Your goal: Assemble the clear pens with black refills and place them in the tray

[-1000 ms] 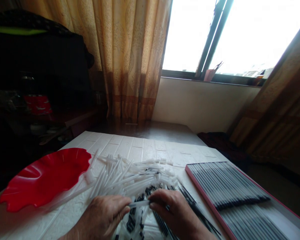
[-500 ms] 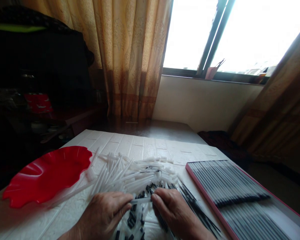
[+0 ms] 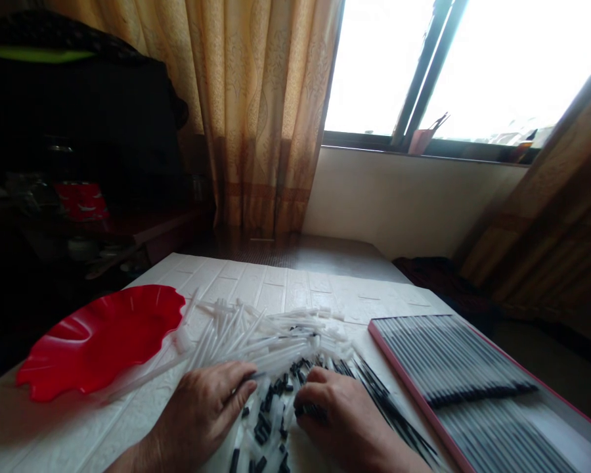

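Above the near part of the table, my left hand (image 3: pixel 207 401) pinches a translucent plastic tube between thumb and fingers; only a short, dark-looking bit of it shows at the fingertips. My right hand (image 3: pixel 339 414) is lowered onto the small black caps (image 3: pixel 268 414), its fingers curled in; dark pieces show under them, and what they grip is partly hidden. Beyond both hands lies a loose heap of translucent tubes (image 3: pixel 231 338). Thin black rods (image 3: pixel 389 407) lie in a bundle beside my right hand.
A red wavy-edged plate (image 3: pixel 103 335) sits at the left. On the right, a pink-edged box (image 3: pixel 404 368) holds rows of filled tubes with black ends (image 3: pixel 482 394). A white brick-patterned cover (image 3: pixel 276 286) lies on the table; a curtain (image 3: pixel 256 131) and window stand behind.
My right hand has let go of the tube that both hands held and has moved down to the black caps. My left hand keeps its pinch. The view has shifted slightly.
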Available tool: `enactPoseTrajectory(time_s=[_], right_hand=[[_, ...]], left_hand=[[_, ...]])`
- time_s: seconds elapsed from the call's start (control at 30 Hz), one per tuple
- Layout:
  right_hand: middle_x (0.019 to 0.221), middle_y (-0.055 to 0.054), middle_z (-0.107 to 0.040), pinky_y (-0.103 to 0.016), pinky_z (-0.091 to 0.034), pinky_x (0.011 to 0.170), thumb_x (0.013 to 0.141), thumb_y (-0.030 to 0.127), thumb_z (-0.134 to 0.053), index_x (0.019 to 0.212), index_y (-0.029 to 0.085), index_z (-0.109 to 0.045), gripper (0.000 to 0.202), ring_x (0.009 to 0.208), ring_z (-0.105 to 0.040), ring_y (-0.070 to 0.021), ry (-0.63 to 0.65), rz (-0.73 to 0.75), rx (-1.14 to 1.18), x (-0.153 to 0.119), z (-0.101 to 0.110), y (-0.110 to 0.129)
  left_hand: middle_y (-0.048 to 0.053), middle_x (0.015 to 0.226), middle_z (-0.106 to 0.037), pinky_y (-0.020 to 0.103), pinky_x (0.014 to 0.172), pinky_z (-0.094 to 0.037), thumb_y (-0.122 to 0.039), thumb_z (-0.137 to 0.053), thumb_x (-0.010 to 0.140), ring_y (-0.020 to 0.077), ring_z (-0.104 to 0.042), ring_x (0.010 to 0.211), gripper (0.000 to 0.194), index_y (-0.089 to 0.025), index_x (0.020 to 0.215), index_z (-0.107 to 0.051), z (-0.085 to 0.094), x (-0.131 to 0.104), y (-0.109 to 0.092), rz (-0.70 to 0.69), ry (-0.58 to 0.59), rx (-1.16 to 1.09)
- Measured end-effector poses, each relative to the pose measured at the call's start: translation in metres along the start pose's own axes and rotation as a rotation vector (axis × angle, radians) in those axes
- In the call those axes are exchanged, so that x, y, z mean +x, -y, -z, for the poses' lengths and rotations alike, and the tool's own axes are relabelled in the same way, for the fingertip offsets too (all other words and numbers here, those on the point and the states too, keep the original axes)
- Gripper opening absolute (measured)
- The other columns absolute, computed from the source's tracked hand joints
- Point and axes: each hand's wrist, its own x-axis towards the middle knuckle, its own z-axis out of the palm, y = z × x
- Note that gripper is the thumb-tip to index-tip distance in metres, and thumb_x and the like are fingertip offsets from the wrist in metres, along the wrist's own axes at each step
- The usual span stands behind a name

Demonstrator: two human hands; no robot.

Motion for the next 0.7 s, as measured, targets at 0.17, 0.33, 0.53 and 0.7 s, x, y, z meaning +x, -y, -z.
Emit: enactPoseTrajectory(time_s=[0.17, 0.33, 0.53, 0.7], right_hand=[[0.090, -0.002, -0.072, -0.024, -0.044, 0.070, 0.076, 0.016, -0.069, 0.082, 0.025, -0.075, 0.013, 0.083, -0.067, -0.0187, 0.021, 0.032, -0.147, -0.001, 0.001, 0.009], [0.087, -0.001, -0.075, -0.023, -0.044, 0.063, 0.079, 0.025, -0.071, 0.079, 0.026, -0.075, 0.004, 0.076, -0.070, -0.0179, 0.161, 0.156, -0.205, 0.003, -0.010, 0.014], [0.099, -0.005, -0.076, -0.024, -0.051, 0.070, 0.080, 0.029, -0.071, 0.096, 0.023, -0.075, 0.017, 0.090, -0.073, -0.0242, 0.234, 0.053, -0.278, 0.009, -0.016, 0.023], [0.095, -0.006, -0.076, -0.025, -0.051, 0.068, 0.081, 0.024, -0.066, 0.090, 0.024, -0.076, 0.013, 0.086, -0.074, -0.0243, 0.214, 0.080, -0.253, 0.009, -0.022, 0.027]], left_hand=[[0.002, 0.086, -0.083, 0.020, 0.064, -0.063, -0.037, -0.045, 0.104, 0.0175, -0.081, 0.073, 0.030, -0.021, 0.100, -0.070, 0.006, 0.006, -0.002, -0.013, -0.020, 0.036], [0.004, 0.088, -0.083, 0.020, 0.063, -0.063, -0.032, -0.047, 0.102, 0.0184, -0.081, 0.075, 0.026, -0.021, 0.100, -0.070, 0.007, 0.007, -0.003, -0.008, 0.021, 0.024], [0.003, 0.089, -0.081, 0.022, 0.065, -0.062, -0.035, -0.043, 0.105, 0.0186, -0.080, 0.077, 0.028, -0.022, 0.103, -0.068, 0.000, 0.002, -0.001, 0.000, 0.035, -0.001], [0.002, 0.089, -0.081, 0.023, 0.065, -0.061, -0.037, -0.041, 0.105, 0.0189, -0.079, 0.077, 0.029, -0.022, 0.106, -0.066, -0.005, -0.003, 0.001, 0.013, 0.065, -0.003]])
